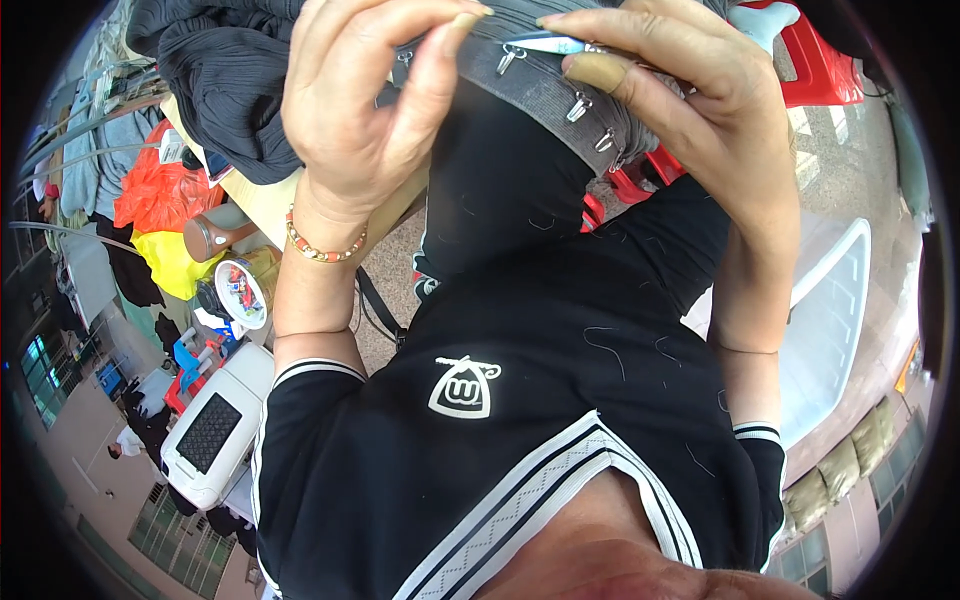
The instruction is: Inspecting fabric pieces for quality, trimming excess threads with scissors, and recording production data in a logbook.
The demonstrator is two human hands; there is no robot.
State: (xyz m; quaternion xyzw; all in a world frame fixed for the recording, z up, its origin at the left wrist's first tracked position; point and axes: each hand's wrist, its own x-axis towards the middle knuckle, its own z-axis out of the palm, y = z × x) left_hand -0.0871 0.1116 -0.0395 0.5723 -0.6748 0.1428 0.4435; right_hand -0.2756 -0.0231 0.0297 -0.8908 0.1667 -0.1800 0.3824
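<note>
A dark grey ribbed knit piece (pixel 480 70) lies over my lap at the top of the view. Several small metal clips (pixel 578 106) hang along its edge. My right hand (pixel 700 90) pinches a small pointed tool (pixel 545 42), light blue and silver, between thumb and fingers, its tip beside one of the clips. The exact kind of tool cannot be made out. Tan tape covers that thumb. To its left, my left hand (pixel 370 100) is above the knit, thumb and forefinger pinched together. Whatever they hold, if anything, is too small to tell.
More dark knit fabric (pixel 225 95) is heaped on a pale tabletop (pixel 260 205) at left. Near it are an orange-red plastic bag (pixel 160 185), a brown-lidded jar (pixel 215 232) and a white tub (pixel 242 295) of small bits. A translucent bin (pixel 830 330) stands at right, below a red stool (pixel 815 60).
</note>
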